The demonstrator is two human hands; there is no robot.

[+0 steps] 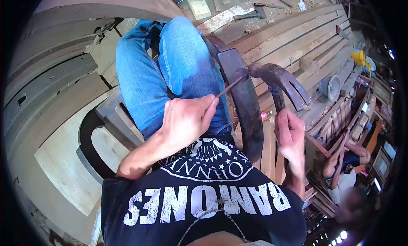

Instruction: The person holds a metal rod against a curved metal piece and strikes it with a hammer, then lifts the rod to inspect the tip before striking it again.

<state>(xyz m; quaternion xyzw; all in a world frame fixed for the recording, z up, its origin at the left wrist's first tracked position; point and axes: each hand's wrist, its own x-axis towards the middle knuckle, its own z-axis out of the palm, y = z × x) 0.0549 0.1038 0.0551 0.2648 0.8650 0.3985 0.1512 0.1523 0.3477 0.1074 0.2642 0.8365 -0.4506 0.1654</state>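
Right now, a thin rod is being pinched by the left hand, with the fingers closed around its near end. The far end is being pointed at a big, dark, curved piece. That piece is being rested just beside the legs, near some long planks. What it is made of cannot be told.

A hammer is being gripped by the handle in the right hand, and the fingers are being wrapped shut around it. Its flat face is being held very near the rod's far end, and its claw is being turned away. Whether the rod is being touched by the face cannot be seen.

Some things could go wrong from here. If the rod is being held too loosely, it could be made to skid on the smooth, dark piece, and a scratch could be left. If the hammer is being swung a bit off line, the left fingers could be bumped, because they are being kept so close. The dark piece could be tipped or rocked by a hard knock too, since no clamp is being seen on it. A leg could be hurt then, as the piece is being set right next to it.
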